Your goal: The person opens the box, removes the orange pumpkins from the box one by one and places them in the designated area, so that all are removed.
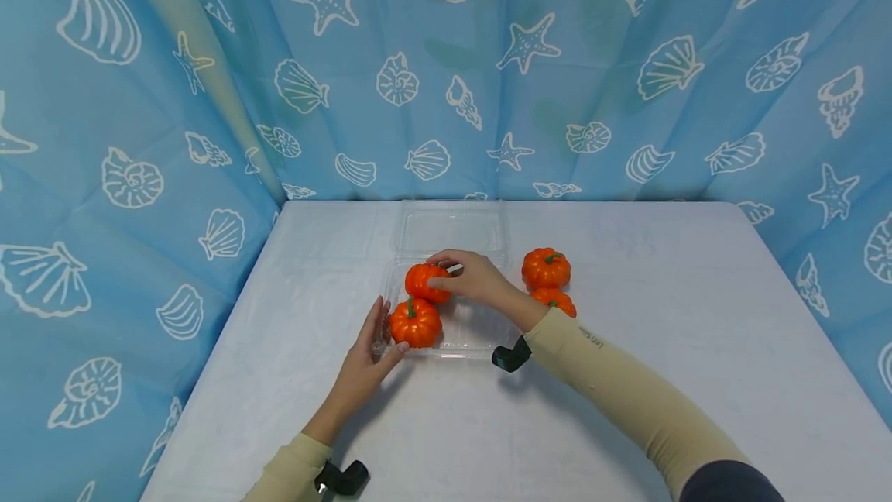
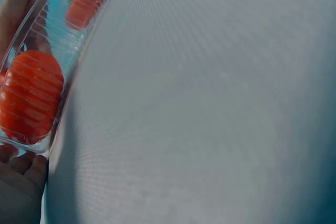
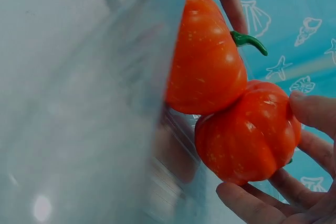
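A clear plastic clamshell container point(image 1: 481, 335) lies with its lid folded back on the white table. My right hand point(image 1: 474, 277) holds a small orange pumpkin point(image 3: 247, 135) between thumb and fingers, over the container's back left part. Directly in front of it, another pumpkin point(image 1: 415, 324) with a green stem sits inside the container, the two touching. My left hand point(image 1: 365, 351) grips the container's front left corner, its fingers along the left wall and the thumb by the front edge. In the left wrist view, left fingertips point(image 2: 37, 169) meet the ribbed end wall.
Two more pumpkins stand right of the container: one farther back point(image 1: 546, 268), and one nearer point(image 1: 554, 300) partly hidden by my right forearm. The transparent lid point(image 1: 451, 229) reaches toward the table's back edge. A blue curtain point(image 1: 390, 130) with shell prints hangs behind.
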A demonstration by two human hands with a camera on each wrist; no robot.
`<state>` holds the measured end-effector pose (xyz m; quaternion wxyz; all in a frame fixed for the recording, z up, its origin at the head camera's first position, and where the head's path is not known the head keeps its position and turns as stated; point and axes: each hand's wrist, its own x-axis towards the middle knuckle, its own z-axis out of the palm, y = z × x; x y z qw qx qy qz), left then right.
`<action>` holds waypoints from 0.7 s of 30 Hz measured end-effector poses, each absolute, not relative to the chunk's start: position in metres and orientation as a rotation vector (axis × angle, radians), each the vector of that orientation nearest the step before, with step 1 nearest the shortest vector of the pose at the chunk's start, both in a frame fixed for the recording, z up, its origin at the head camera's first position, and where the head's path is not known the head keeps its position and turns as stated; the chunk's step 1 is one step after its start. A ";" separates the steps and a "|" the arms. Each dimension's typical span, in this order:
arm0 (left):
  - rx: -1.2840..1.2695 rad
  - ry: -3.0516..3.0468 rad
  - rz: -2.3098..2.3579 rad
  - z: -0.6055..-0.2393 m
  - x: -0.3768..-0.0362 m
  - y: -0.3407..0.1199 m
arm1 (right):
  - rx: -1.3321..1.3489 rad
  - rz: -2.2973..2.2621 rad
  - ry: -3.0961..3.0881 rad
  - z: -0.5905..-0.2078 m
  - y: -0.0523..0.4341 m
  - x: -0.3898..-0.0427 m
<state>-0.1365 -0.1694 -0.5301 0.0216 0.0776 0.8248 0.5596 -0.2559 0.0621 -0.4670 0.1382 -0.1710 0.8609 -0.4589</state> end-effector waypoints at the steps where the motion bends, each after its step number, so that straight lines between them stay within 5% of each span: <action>1: 0.240 2.556 1.735 -0.530 -0.136 -0.169 | -0.499 -1.325 2.495 -0.466 0.061 -0.255; 21: 0.236 2.533 1.760 -0.532 -0.138 -0.169 | -0.503 -1.338 2.488 -0.472 0.063 -0.256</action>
